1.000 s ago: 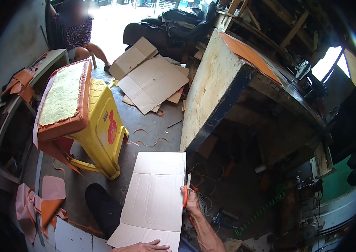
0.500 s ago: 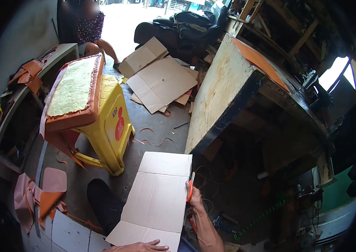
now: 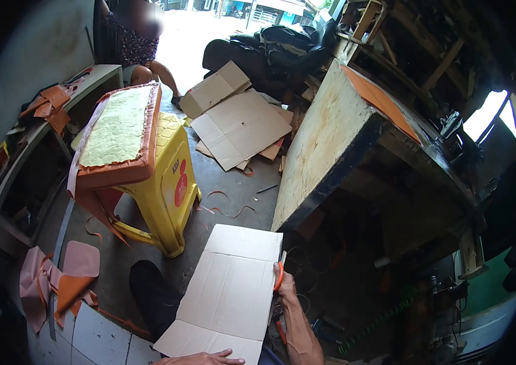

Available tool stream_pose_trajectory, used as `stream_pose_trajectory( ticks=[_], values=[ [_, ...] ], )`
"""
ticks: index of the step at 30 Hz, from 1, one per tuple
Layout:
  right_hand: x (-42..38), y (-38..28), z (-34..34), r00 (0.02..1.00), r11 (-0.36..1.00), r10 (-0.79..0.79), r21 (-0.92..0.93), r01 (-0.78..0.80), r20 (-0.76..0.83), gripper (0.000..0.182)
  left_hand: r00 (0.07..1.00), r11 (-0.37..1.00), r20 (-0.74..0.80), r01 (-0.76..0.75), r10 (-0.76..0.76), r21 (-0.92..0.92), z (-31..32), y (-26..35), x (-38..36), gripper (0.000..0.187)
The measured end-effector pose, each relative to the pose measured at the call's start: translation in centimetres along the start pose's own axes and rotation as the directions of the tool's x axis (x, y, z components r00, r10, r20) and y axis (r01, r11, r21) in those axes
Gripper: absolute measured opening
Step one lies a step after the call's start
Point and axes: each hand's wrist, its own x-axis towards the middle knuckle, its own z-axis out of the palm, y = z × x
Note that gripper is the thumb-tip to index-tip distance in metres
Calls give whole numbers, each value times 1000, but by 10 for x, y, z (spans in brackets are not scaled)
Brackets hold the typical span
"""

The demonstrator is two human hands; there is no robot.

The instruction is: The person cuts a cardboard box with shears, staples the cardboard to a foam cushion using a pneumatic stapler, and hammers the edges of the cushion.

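Note:
A folded-crease sheet of cardboard [image 3: 228, 286] lies slanted across my lap, its long side running away from me. At its right edge, my right hand [image 3: 284, 286] is closed on scissors with orange handles [image 3: 279, 277]. The blades are mostly hidden by the cardboard's edge, with a bit showing just above my hand. My left hand [image 3: 212, 358] rests flat on the sheet's near end, fingers stretched out and pressing on it.
A yellow plastic stool [image 3: 172, 182] carries an orange cushion with a foam top [image 3: 118, 131]. More cardboard [image 3: 242, 128] is piled on the floor. A big wooden table [image 3: 325, 140] stands to the right. Orange and pink scraps [image 3: 78, 267] lie at left. Another person [image 3: 136, 45] sits behind.
The view has shifted slightly, so the room appears a little lower and further right. My hands and the scissors keep nearly the same place on the cardboard. The seated person's arm is now raised.

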Motion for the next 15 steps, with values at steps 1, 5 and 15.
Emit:
stream_pose_trajectory(
  ticks=[1, 5, 15],
  values=[
    [4, -2, -2, 998, 998, 54, 30, -54, 14, 58, 1000, 1000, 7, 3, -3, -14, 1, 0, -1, 41],
    [-14, -42, -3, 997, 995, 82, -59, -81, 6, 57, 1000, 1000, -12, -18, 18, 19, 1, 0, -2, 40],
    [27, 6, 2, 999, 983, 42, 179, -40, -5, 52, 1000, 999, -2, 17, -17, 33, 2, 2, -7, 40]
  ],
)
